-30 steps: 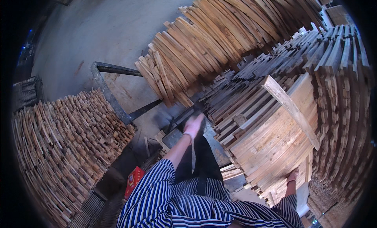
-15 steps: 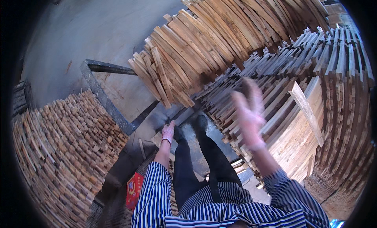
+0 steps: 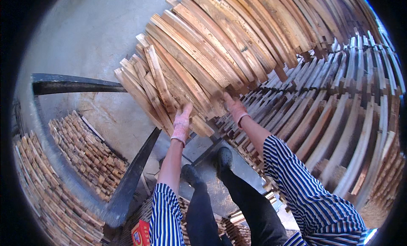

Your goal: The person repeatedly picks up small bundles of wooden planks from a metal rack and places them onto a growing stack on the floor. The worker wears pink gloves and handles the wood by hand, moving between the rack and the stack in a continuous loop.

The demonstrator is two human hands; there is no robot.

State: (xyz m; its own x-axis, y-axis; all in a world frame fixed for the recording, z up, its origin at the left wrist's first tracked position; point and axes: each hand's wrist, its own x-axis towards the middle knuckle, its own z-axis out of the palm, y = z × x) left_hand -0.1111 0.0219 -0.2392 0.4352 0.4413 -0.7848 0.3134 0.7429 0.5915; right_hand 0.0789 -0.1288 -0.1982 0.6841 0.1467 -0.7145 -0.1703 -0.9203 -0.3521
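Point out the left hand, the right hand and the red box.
Left hand (image 3: 182, 124), head view: mid-hand, between wrist and fingers.
Right hand (image 3: 237, 109), head view: mid-hand, between wrist and fingers.
Red box (image 3: 142, 233), head view: on its visible printed side.

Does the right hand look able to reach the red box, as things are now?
Probably not directly: the right hand is at the ends of the planks, and the left sleeve crosses the way to the red box.

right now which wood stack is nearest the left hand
The top stack of tan boards: the left hand is at its lower end; left stack and right stack are farther off.
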